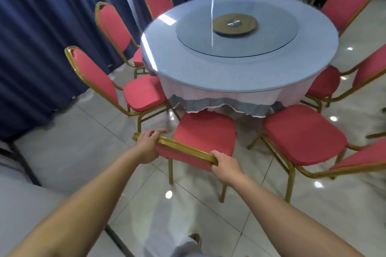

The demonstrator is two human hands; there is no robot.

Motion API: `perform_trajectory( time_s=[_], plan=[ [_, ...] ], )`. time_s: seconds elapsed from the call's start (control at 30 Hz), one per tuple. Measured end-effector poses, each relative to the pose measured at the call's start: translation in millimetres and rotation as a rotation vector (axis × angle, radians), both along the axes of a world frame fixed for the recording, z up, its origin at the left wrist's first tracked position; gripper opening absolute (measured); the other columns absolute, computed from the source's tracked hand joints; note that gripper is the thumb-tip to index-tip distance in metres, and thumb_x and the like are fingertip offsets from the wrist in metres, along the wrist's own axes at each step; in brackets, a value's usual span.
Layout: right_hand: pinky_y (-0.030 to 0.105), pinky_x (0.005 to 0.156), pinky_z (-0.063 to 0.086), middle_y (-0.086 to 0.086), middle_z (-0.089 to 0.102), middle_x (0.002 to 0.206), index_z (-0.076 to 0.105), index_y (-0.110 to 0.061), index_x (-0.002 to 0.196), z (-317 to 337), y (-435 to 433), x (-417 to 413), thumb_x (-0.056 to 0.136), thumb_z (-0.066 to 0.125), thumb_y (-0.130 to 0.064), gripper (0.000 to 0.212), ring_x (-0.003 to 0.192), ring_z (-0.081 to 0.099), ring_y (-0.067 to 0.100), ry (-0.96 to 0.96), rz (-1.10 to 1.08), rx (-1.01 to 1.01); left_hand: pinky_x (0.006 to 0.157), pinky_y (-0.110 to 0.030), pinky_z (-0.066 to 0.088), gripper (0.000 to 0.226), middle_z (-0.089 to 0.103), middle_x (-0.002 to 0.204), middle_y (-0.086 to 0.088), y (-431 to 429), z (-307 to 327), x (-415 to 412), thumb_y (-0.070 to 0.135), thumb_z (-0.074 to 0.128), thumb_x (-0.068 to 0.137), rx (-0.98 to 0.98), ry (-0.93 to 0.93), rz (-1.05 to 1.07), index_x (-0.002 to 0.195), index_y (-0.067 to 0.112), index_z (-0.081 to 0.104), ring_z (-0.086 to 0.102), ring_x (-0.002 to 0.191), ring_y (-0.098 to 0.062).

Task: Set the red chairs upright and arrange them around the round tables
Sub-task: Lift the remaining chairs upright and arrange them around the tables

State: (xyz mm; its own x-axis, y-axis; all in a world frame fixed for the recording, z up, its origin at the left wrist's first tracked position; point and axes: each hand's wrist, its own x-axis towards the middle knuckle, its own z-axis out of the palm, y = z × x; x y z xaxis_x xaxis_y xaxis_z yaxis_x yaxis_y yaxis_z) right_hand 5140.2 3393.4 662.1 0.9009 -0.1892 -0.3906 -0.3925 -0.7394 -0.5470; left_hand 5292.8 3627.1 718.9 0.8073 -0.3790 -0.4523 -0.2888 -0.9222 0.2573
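Both grips wrap the gold top rail of one red chair [203,135]: left hand [148,145] curled over the rail's left end, right hand [225,162] clamped on its right end, fingers folded round the tube. The chair stands upright on all its legs on the tiled floor [69,152], so the step looks like placing, not righting. Its seat faces the round worktop [240,44], front edge just under the hanging tablecloth [219,98]; the back is toward the person, and the rail runs left-right, slightly slanted. It sits in the gap between a chair on the left [117,87] and a chair on the right [302,133]. Next move probably a short push or small twist to square it up, then let go. More chairs ring the far side.
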Motion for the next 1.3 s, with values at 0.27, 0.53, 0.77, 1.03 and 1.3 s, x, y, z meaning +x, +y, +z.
perform_trajectory(
  time_s=[0.27, 0.53, 0.77, 1.03, 1.3],
  plan=[
    [0.03, 0.094, 0.043, -0.014, 0.05, 0.13, 0.046, -0.038, 0.139, 12.1, -1.6, -41.6, 0.091, 0.064, -0.038, 0.051, 0.119, 0.05, 0.01, -0.019, -0.351, 0.34, 0.12, -0.055, 0.004, 0.076, 0.019, 0.157, 0.003, 9.1, 0.3, -0.9, 0.051, 0.067, 0.08, -0.097, 0.059, -0.07, 0.144, 0.049, 0.026, 0.002, 0.149, -0.025],
    [0.027, 0.093, 0.044, -0.012, 0.055, 0.123, 0.058, -0.031, 0.129, 40.7, -9.7, -143.1, 0.093, 0.064, -0.03, 0.036, 0.116, 0.052, 0.009, -0.174, -0.92, 0.418, 0.093, -0.034, 0.052, 0.054, 0.047, 0.138, 0.01, -139.1, 30.4, -67.8, 0.025, 0.062, 0.088, -0.536, 0.149, -0.395, 0.135, 0.045, 0.046, 0.051, 0.121, -0.016],
    [0.007, 0.074, 0.045, -0.005, 0.065, 0.112, 0.068, -0.027, 0.111, 79.8, -90.2, -294.5, 0.092, 0.068, -0.019, 0.021, 0.098, 0.062, 0.001, -0.464, -1.354, 0.385, 0.095, -0.023, 0.042, 0.049, 0.055, 0.131, 0.006, -284.3, 18.6, -205.0, 0.019, 0.069, 0.089, -0.554, 0.532, -0.693, 0.134, 0.033, 0.054, 0.052, 0.121, -0.011],
    [0.019, 0.075, 0.049, -0.008, 0.069, 0.104, 0.072, -0.031, 0.103, 107.2, -166.8, -535.3, 0.092, 0.068, -0.024, 0.014, 0.093, 0.065, 0.002, -0.758, -1.809, 0.284, 0.086, -0.022, 0.049, 0.033, 0.065, 0.115, 0.015, -453.5, 28.8, -427.3, 0.024, 0.068, 0.089, -0.466, 0.716, -0.955, 0.11, 0.049, 0.063, 0.061, 0.106, -0.001],
    [0.015, 0.075, 0.045, -0.018, 0.071, 0.102, 0.073, -0.031, 0.102, 114.6, -198.2, -716.5, 0.091, 0.068, -0.023, 0.014, 0.092, 0.063, -0.01, -0.894, -2.092, 0.187, 0.086, -0.019, 0.048, 0.026, 0.066, 0.115, 0.007, -556.1, 35.7, -636.3, 0.019, 0.068, 0.09, -0.352, 0.873, -1.223, 0.109, 0.038, 0.068, 0.062, 0.105, -0.003]
  ],
)
